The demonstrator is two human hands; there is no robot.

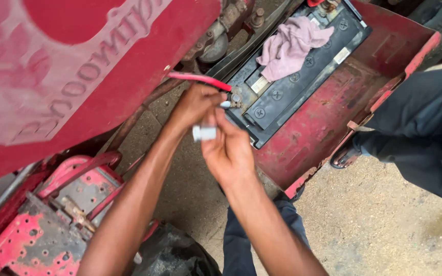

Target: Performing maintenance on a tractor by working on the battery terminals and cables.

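Observation:
A black vehicle battery (303, 56) lies in a worn red metal tray (328, 117). My left hand (193, 105) grips the end of a red cable (200, 79) by the battery's near terminal (235, 97). My right hand (228, 148) is just below it and holds a small white cylinder (204, 133) between thumb and fingers. A pink rag (290, 46) is draped over the battery's top.
A large red painted body panel (78, 66) fills the upper left. Red perforated footplates and pedals (42, 225) sit at the lower left. Another person in dark trousers and a sandal (415, 133) stands at the right on gravel ground (384, 225).

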